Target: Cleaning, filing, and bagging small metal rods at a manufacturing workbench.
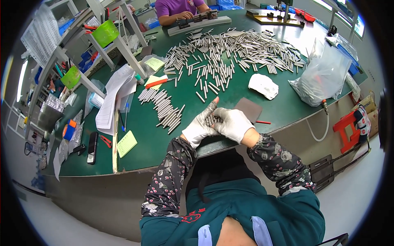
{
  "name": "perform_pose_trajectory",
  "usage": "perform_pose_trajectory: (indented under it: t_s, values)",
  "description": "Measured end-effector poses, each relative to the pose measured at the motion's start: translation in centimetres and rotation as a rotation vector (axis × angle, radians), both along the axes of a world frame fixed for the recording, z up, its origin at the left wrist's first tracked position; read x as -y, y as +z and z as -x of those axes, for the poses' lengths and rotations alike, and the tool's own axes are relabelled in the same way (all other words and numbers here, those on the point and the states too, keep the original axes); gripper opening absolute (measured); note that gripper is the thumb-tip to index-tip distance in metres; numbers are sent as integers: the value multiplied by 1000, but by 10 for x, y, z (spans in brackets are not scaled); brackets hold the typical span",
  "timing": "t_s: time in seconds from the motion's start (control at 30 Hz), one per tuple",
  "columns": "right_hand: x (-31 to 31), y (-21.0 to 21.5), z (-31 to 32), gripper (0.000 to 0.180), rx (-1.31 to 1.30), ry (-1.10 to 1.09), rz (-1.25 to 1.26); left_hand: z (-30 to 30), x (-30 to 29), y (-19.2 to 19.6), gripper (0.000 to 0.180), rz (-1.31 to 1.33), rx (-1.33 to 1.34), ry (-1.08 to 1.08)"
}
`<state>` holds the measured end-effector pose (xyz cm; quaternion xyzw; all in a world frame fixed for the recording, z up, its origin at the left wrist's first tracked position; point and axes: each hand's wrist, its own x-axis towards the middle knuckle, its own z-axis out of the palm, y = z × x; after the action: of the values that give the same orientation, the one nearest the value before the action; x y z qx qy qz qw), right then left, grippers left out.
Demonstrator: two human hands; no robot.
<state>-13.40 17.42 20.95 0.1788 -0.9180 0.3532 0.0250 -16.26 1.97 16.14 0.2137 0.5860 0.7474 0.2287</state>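
In the joint grip of the left hand (pixel 201 126) and the right hand (pixel 234 124) is a bundle (pixel 211 120) of pins, at the near edge of the bench (pixel 154 141). Better to press evenly from both sides, so ends stay level and none slips.

The gloves (pixel 234 124) are white, sleeves (pixel 170 176) black floral, rods (pixel 166 107) silver, tabletop (pixel 152 151) green.

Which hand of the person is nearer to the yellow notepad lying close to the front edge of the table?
Left. The left hand is to the right of the notepad; the right hand is farther right, beyond it.
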Motion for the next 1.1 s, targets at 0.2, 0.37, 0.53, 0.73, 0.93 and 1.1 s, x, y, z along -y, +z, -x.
perform_pose_trajectory:
  t_s: [0.2,0.37,0.53,0.73,0.93,1.1]
  values:
    - [-9,-14,-10,36,-158,73,182,-6,-3,-9,98,-71,-138,-6]
    - [-11,-9,-22,30,-64,40,287,-11,-8,-2,102,-35,-132,48]
    - [-9,0,-31,24,-276,-56,73,-9,-4,-7,104,116,-219,79]
    - [-4,-3,-26,11,-466,82,-3,-4,-7,-14,105,121,-385,100]
    - [-1,1,-21,11,-456,127,-173,-6,-5,-11,102,229,-336,94]
    - [2,6,-26,9,-537,91,-336,-6,-8,-12,98,375,-581,178]
